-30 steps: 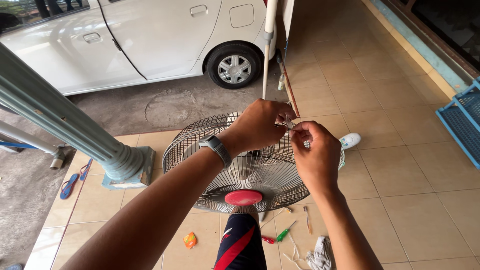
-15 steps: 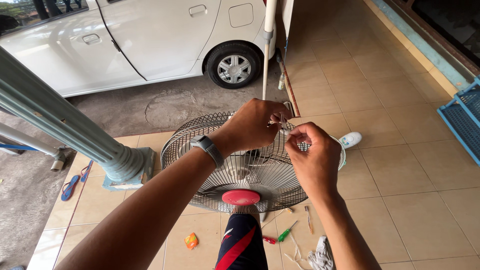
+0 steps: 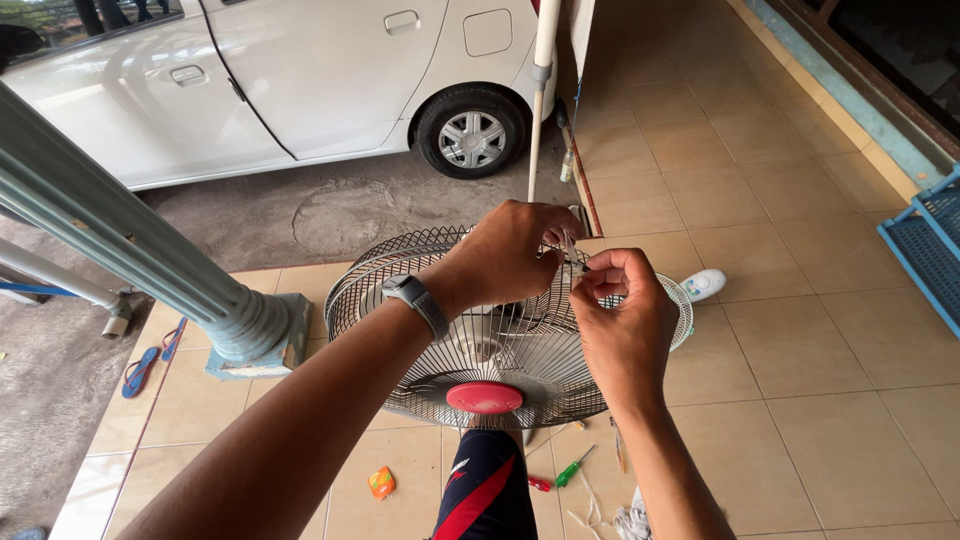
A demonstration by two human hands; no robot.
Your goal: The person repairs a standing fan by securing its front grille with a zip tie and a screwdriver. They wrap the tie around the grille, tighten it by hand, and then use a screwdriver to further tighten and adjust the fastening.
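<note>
A round wire fan guard [image 3: 400, 290] with a red centre cap [image 3: 484, 397] is propped in front of me over the tiled floor. My left hand [image 3: 510, 252], with a grey watch on the wrist, grips the guard's upper rim. My right hand [image 3: 625, 325] meets it there, fingers pinched on a small pale clip or tie [image 3: 572, 255] at the rim. Both hands touch at the fingertips. What exactly the small piece is cannot be told.
A white car [image 3: 300, 80] is parked ahead beyond the tiles. A grey-green pillar [image 3: 150, 250] rises at left, with blue sandals [image 3: 140, 370] by its base. Screwdrivers [image 3: 572, 467] and an orange scrap [image 3: 381, 483] lie below the guard. A blue rack [image 3: 930, 250] stands at right.
Both hands stay together at the guard's upper rim with only slight finger movement. The view has shifted a little.
</note>
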